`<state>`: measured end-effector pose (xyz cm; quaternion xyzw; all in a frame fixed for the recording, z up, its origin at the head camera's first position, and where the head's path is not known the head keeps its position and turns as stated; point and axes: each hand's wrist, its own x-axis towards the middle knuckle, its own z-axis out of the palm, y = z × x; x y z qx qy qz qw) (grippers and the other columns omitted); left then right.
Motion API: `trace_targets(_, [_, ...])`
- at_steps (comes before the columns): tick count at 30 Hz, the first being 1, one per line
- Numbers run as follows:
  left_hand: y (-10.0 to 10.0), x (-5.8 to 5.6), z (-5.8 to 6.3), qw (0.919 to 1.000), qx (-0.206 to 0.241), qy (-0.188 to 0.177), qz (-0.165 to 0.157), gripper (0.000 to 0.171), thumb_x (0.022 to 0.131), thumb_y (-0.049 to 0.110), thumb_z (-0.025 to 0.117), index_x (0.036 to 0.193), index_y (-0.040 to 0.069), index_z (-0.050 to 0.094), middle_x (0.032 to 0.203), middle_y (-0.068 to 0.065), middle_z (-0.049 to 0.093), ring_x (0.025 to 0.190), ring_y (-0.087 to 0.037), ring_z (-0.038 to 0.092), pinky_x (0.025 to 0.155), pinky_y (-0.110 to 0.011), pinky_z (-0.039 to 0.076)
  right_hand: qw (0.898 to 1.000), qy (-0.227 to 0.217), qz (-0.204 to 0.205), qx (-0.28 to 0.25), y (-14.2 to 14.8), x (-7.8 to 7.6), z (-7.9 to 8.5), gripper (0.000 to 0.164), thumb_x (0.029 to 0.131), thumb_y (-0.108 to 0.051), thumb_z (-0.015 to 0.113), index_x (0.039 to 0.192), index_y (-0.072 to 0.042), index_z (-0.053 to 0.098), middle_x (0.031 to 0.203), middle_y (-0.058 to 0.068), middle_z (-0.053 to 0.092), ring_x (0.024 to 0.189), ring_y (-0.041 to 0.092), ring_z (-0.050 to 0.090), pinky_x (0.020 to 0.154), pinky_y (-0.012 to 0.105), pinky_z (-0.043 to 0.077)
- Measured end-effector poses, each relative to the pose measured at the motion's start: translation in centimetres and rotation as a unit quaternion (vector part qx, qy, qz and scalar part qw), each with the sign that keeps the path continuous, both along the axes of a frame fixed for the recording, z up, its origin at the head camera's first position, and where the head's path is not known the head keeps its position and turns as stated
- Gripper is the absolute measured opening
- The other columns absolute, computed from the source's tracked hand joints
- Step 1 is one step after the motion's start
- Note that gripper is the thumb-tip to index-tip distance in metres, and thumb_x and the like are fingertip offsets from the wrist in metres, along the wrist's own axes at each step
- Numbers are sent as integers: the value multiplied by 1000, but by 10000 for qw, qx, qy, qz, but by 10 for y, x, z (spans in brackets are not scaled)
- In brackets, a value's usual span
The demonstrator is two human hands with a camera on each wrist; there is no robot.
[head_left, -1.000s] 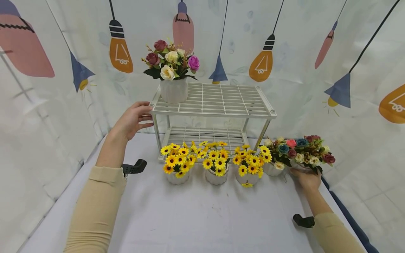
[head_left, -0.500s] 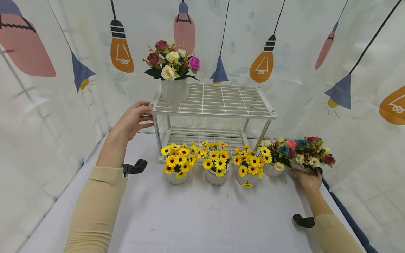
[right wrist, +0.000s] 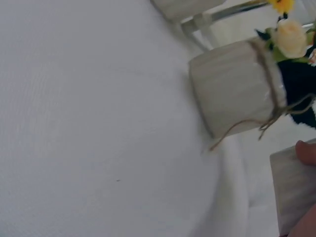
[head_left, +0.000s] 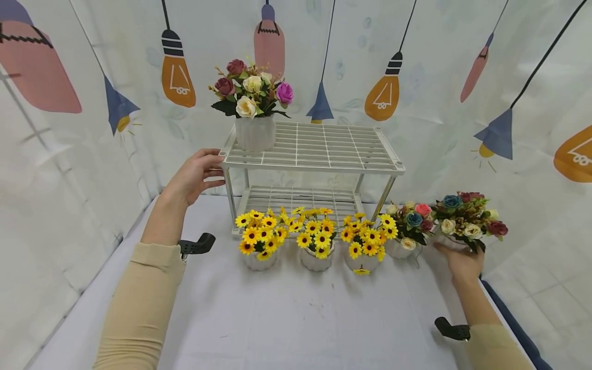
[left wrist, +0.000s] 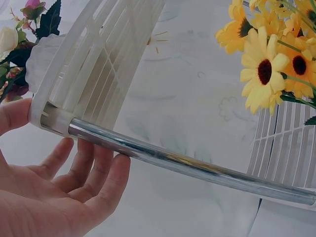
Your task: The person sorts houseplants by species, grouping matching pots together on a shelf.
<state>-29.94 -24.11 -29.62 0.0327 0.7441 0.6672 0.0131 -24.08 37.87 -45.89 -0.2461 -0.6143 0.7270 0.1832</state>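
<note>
My left hand (head_left: 194,174) is at the left front corner of a two-tier white wire rack (head_left: 333,149). In the left wrist view its thumb lies on the shelf corner, with bent fingers (left wrist: 91,163) against the metal leg (left wrist: 163,155). My right hand (head_left: 464,264) grips a white pot (right wrist: 294,187) of artificial roses (head_left: 467,221), beside another rose pot (right wrist: 237,89) tied with twine. In the right wrist view only part of the held pot and a thumb show. A potted rose arrangement (head_left: 256,132) stands on the rack's top left.
Three pots of yellow daisies, left (head_left: 260,259), middle (head_left: 316,257) and right (head_left: 361,261), stand in a row before the rack on a white-clothed table (head_left: 296,318). A lamp-printed curtain (head_left: 430,103) hangs behind the rack.
The right hand has moved slightly right and up with its rose pot, opening a gap from the neighbouring rose pot. The left hand and the rack stay put.
</note>
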Motion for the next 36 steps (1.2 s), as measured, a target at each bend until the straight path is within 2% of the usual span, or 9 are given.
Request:
trace_targets(1, [0, 0, 0, 10000, -3, 7, 2, 65, 107, 39, 52, 158, 7, 25, 125, -5, 51, 113, -22, 53, 112, -52, 38, 9957, -384, -86, 835, -1, 2, 3, 111, 90, -25, 81, 165, -19, -1, 170, -6, 3, 152, 4, 5, 117, 19, 18])
trace_targets(3, [0, 0, 0, 10000, -6, 13, 0, 66, 107, 40, 52, 158, 7, 25, 125, -5, 51, 114, -23, 53, 112, -52, 38, 9894, -566, -217, 1317, -2, 5, 8, 114, 87, -22, 85, 165, -19, 2, 170, -3, 4, 153, 8, 5, 120, 26, 15])
trace_targets(10, [-1, 1, 1, 10000, 12, 2, -28, 64, 107, 40, 52, 156, 7, 27, 125, -5, 51, 114, -23, 53, 112, -52, 38, 9914, -461, -251, 1196, -11, 15, 36, 116, 85, -20, 86, 164, -23, 1, 170, -4, 5, 152, 7, 8, 121, 29, 17])
trace_targets(16, [0, 2, 2, 10000, 15, 0, -25, 63, 107, 39, 52, 155, 7, 27, 123, -5, 52, 113, -22, 53, 112, -51, 38, 9931, -98, -259, 1136, -24, 21, 69, 115, 85, -15, 86, 164, -24, 3, 168, -5, 10, 150, 7, 13, 120, 28, 20])
trace_targets(20, [0, 3, 2, 10000, 22, -23, -40, 63, 107, 39, 52, 155, 6, 27, 123, -5, 52, 112, -22, 53, 112, -51, 38, 9932, 280, -216, 1106, -35, 26, 89, 108, 83, -7, 87, 163, -25, 17, 165, -3, 21, 149, 10, 20, 120, 32, 24])
trace_targets(23, [0, 3, 1, 10000, 29, -42, -45, 63, 107, 39, 52, 155, 6, 27, 123, -5, 51, 112, -21, 53, 112, -51, 38, 9933, 631, -152, 953, -43, 28, 102, 102, 80, 0, 88, 160, -26, 30, 159, -5, 32, 147, 12, 26, 114, 26, 32])
trace_targets(27, [1, 2, 1, 10000, 30, -52, -50, 64, 107, 39, 52, 155, 6, 27, 123, -5, 51, 112, -21, 53, 113, -51, 37, 9915, 1060, 29, 749, -53, 30, 118, 98, 79, 5, 87, 157, -26, 36, 155, -6, 37, 146, 14, 30, 104, 16, 40])
trace_targets(33, [0, 1, 3, 10000, 0, -57, -71, 64, 107, 38, 52, 156, 6, 25, 123, -5, 51, 111, -21, 53, 112, -51, 39, 9842, 1527, 420, 792, -69, 27, 145, 97, 80, 7, 85, 157, -26, 36, 155, -4, 37, 147, 19, 30, 101, 17, 43])
trace_targets(36, [-1, -1, 4, 9999, 0, -113, -122, 64, 107, 38, 52, 156, 6, 25, 125, -5, 51, 112, -22, 54, 111, -50, 40, 9831, 1489, 604, 875, -77, 24, 160, 98, 79, 3, 87, 157, -27, 35, 155, -4, 37, 147, 20, 32, 100, 18, 45])
